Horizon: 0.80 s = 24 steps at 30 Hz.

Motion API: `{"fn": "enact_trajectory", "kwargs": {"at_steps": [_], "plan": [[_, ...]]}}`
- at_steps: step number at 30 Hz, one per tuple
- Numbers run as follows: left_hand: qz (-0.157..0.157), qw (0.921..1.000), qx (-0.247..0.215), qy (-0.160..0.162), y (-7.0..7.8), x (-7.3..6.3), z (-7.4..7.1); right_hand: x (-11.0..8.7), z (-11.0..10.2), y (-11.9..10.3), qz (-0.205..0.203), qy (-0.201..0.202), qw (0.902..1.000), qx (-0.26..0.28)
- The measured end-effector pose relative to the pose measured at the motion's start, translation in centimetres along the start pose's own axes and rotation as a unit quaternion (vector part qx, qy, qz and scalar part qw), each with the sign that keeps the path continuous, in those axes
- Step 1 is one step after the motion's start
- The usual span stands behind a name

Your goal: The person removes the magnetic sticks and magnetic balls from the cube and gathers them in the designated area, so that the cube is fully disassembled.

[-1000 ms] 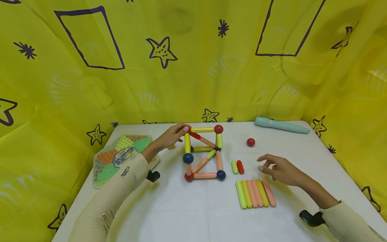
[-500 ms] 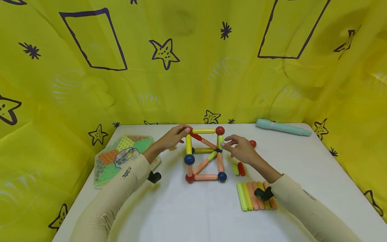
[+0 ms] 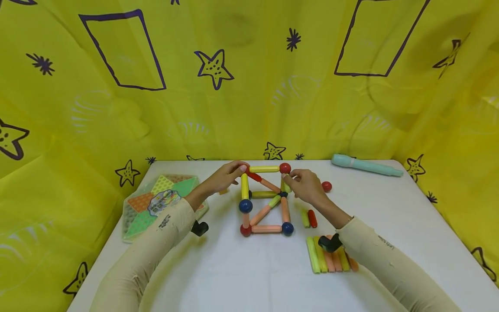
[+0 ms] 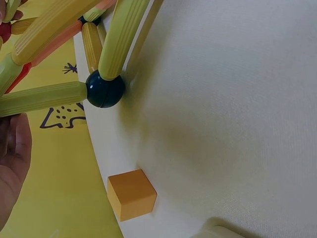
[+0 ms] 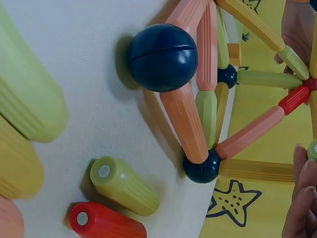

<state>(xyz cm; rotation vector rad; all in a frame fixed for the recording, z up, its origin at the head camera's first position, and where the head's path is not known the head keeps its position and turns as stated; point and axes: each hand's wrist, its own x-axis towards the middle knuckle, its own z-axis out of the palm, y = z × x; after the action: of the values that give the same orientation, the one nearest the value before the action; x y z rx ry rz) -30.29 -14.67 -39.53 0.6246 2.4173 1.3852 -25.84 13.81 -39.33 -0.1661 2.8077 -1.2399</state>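
Note:
A frame of magnetic sticks and balls (image 3: 267,229) stands on the table, with pink, yellow and light green sticks meeting at red and blue balls. At its upper left corner my left hand (image 3: 228,177) grips a red ball (image 3: 247,169), mostly covered by the fingers. My right hand (image 3: 308,186) pinches a short light green stick (image 3: 287,186) just below the upper right red ball (image 3: 285,167). In the right wrist view that stick's magnet end (image 5: 313,148) shows beside the fingers. A long yellow stick (image 5: 257,171) rises from a blue ball (image 5: 201,165) towards this hand.
Right of the frame lie short green and red sticks (image 3: 312,219) and a row of long sticks (image 3: 315,255). Behind my right hand is a loose red ball (image 3: 326,186). A clear case (image 3: 134,216), an orange block (image 4: 132,194) and a teal tube (image 3: 366,165) lie farther out.
My right hand has come left from above the loose sticks to the frame's upper right corner and taken hold of the short green stick, which now tilts. My left hand stays at its corner.

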Motion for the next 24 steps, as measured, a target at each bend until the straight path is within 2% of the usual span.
{"fn": "enact_trajectory", "kwargs": {"at_steps": [11,15,20,24], "plan": [[0.01,0.9998,-0.015,-0.007,0.1,-0.1,-0.1,-0.1,-0.4,0.4,-0.009,-0.025,0.9995,0.015],[0.008,0.9999,-0.012,-0.005,0.2,-0.1,-0.1,-0.3,-0.8,0.8,-0.009,-0.074,0.9964,0.039],[0.002,0.9999,-0.012,-0.006,0.3,-0.1,-0.1,-0.9,-1.8,1.9,-0.017,-0.146,0.9855,0.085],[0.0,0.9999,-0.013,-0.005,0.3,-0.2,-0.1,-1.6,-2.7,3.6,-0.044,-0.168,0.9809,0.088]]}}
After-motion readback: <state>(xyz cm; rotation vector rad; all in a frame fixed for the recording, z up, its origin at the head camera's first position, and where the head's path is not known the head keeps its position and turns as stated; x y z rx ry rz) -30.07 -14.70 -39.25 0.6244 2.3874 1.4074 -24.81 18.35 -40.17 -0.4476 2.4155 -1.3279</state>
